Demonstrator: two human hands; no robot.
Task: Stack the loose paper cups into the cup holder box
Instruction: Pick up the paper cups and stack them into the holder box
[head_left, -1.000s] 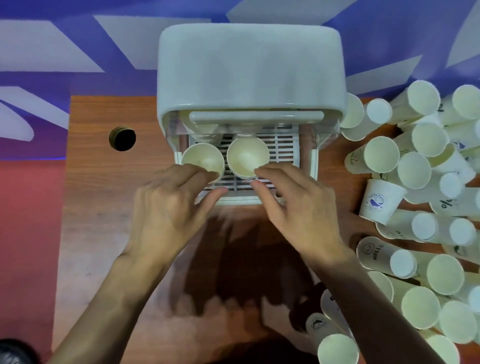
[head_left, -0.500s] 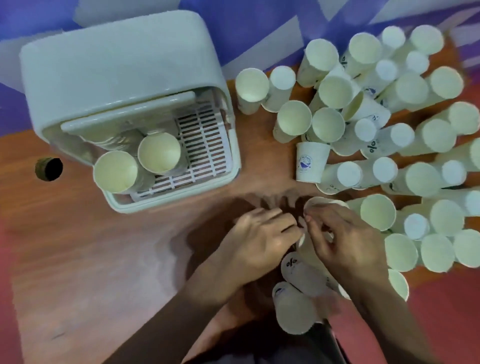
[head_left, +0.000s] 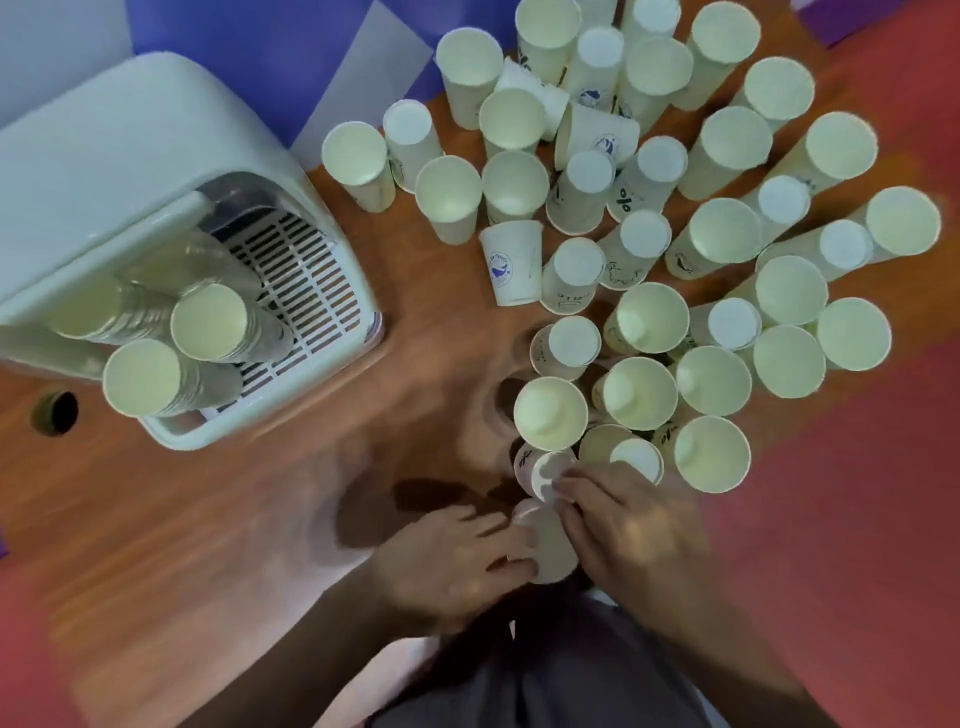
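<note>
A base-up paper cup (head_left: 545, 545), well right of the cup holder box (head_left: 130, 156), is clasped by curled fingers of the left hand (head_left: 457, 564). The right hand (head_left: 634, 540) lies alongside, its grip too blurred to tell. Light and crushable, the cup should be held gently round the wall.

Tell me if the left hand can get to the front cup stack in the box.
Likely yes: only bare table lies between the left hand and that stack, though it now touches a cup.

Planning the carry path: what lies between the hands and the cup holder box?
In the head view, only bare wooden tabletop, shadowed, between the left hand, right hand and cup holder box.
</note>
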